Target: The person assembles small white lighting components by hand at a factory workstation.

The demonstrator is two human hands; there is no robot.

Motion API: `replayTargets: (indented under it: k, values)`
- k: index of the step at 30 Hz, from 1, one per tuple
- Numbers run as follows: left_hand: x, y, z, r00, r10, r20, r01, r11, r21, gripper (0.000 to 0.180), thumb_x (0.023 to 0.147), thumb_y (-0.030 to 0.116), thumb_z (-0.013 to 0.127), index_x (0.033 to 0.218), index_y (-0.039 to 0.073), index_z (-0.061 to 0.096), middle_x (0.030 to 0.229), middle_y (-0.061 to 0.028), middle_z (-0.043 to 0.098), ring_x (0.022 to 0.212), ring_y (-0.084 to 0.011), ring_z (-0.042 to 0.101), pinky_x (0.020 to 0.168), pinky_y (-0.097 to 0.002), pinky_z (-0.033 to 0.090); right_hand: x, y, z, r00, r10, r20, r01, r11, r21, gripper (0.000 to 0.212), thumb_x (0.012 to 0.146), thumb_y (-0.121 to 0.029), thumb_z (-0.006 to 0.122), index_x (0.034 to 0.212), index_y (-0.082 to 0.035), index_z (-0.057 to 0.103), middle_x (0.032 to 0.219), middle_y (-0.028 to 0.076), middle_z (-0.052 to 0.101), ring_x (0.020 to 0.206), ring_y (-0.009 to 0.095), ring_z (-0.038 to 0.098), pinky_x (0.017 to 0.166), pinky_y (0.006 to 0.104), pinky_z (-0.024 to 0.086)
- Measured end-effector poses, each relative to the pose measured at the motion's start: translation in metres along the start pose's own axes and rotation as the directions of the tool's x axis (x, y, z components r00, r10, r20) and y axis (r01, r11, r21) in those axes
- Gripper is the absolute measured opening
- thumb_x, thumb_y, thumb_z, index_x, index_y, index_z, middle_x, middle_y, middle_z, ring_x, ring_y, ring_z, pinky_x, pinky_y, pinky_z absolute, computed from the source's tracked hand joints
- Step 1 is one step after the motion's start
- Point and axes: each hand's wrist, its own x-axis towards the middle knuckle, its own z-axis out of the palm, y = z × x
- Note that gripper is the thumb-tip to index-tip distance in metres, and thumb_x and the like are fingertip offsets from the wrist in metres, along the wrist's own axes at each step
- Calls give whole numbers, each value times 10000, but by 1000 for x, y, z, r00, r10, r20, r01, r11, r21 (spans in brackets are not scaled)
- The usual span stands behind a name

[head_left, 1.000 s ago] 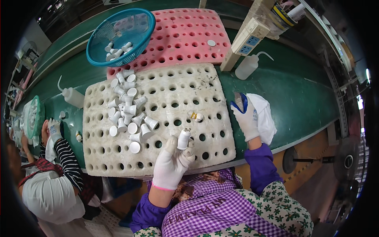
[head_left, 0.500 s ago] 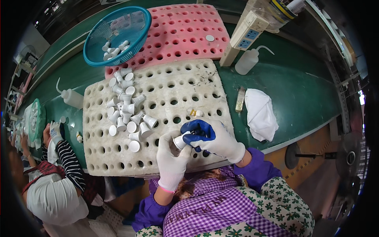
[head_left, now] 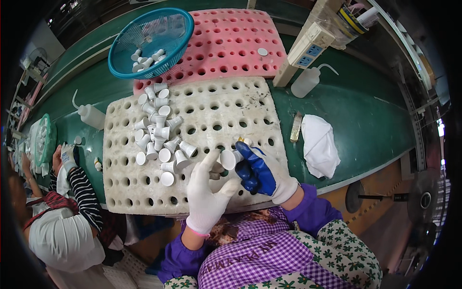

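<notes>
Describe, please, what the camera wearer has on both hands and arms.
The left hand wears a white glove with a pink cuff edge. The right hand wears a white glove with blue palm and fingers. Purple sleeves stop short of the gloves; pale cloth with green flowers shows farther up.

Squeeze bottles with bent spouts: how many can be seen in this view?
2. One squeeze bottle is at the upper left of the off-white foam board; another is just right of the socket post. Others may be hidden.
</notes>
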Motion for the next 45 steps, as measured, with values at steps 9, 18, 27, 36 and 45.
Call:
replayTargets:
  k: [9,18,27,36,45]
  values:
    - [2,-6,-1,966,-253,57,259,939,-227,356,790,68,654,1121,-11,549,805,-33,597,656,-54,526,578,-199,440,-2,6,3,952,-273,138,294,942,-165,242,900,-140,557,1099,-2,551,967,75,602,697,119,584,573,241,486]
    - [0,-8,-11,799,-373,472,567,205,-798,314,939,257,534,1111,-1,486,904,-91,603,655,-110,538,597,-239,442,-5,-8,11,854,-374,361,511,730,-454,397,814,-30,657,1193,6,543,1102,60,606,964,116,580,850,269,472]
    - [-12,-26,-9,842,-448,302,533,600,-597,336,891,116,581,1158,-40,450,958,-70,583,765,-84,536,675,-213,452,12,-11,21,975,-62,214,137,926,-353,339,867,-38,561,1202,4,527,955,79,642,671,94,604,502,182,453]
    - [-22,-47,-48,892,-5,-452,190,911,366,403,719,77,729,1077,1,562,979,-83,528,830,-180,519,729,-283,424,66,-87,84,685,-585,434,609,787,99,448,892,-22,532,1322,-15,407,1187,127,567,1022,206,596,844,318,500]
    - [-19,-72,-68,945,-40,-325,250,729,637,351,646,175,768,941,42,631,778,-91,552,764,-286,541,712,-425,420,40,6,50,936,-115,332,200,951,-235,255,906,-77,522,1148,-11,566,892,67,643,706,111,615,622,227,500]
